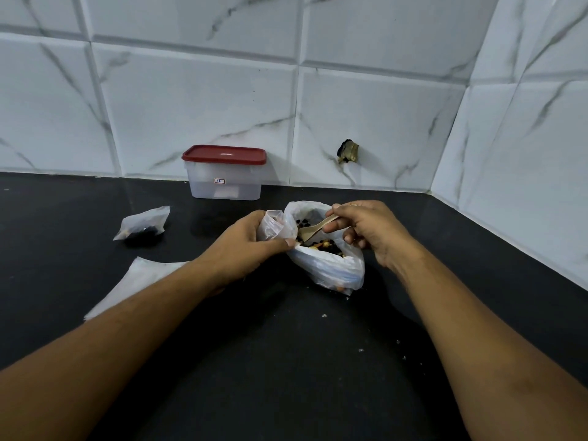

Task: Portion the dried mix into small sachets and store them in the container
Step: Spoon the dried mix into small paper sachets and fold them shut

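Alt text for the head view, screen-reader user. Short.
The right hand dips a wooden spoon into an open bag of dried mix on a black counter while the left hand holds a small sachet beside it. A filled sachet lies to the left; a clear container with a red lid stands by the tiled wall.

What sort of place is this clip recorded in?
Most likely a home kitchen corner: a black countertop meets white marble-pattern wall tiles, and a red-lidded plastic container stands by the wall behind a bag of dried mix.
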{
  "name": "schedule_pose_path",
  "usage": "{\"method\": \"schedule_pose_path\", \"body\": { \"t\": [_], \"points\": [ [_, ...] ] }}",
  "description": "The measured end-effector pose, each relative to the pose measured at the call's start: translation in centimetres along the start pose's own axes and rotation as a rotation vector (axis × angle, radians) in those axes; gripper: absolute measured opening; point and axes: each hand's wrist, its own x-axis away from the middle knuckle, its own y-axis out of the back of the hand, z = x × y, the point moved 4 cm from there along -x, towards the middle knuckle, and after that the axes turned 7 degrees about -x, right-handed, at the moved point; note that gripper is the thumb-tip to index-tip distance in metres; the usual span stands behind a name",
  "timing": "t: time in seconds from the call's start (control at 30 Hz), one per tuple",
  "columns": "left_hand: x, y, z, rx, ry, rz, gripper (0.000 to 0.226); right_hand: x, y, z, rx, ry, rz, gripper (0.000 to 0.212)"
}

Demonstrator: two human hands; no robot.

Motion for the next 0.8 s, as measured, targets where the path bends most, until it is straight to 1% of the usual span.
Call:
{"method": "schedule_pose_path", "body": {
  "t": [0.17,0.3,0.37,0.53,0.67,0.8],
  "points": [
    [0.06,-0.02,-0.07,0.02,-0.003,0.0,0.036,-0.55,0.58,-0.69,-0.173,-0.105,-0.027,0.021],
    [0.09,-0.05,-0.21,0.025,-0.004,-0.002,0.034,-0.47,0.28,-0.6,-0.052,-0.043,-0.033,0.022],
    [0.08,-0.04,-0.21,0.019,-0.001,-0.006,0.034,-0.41,0.09,-0.5,-0.048,-0.047,-0.009,0.022],
    [0.1,0.0,-0.17,0.033,0.006,-0.001,0.044,-0.41,0.26,-0.77,-0.13,-0.151,0.03,0.023],
    [0.05,0.0,-0.11,0.047,0.003,0.006,0.045,-0.57,0.36,-0.93,-0.165,-0.179,0.007,0.023],
    [-0.01,0.02,-0.05,0.052,0.0,0.005,0.046,-0.54,0.68,-0.87,-0.262,-0.198,-0.021,0.023]
  ]
}}
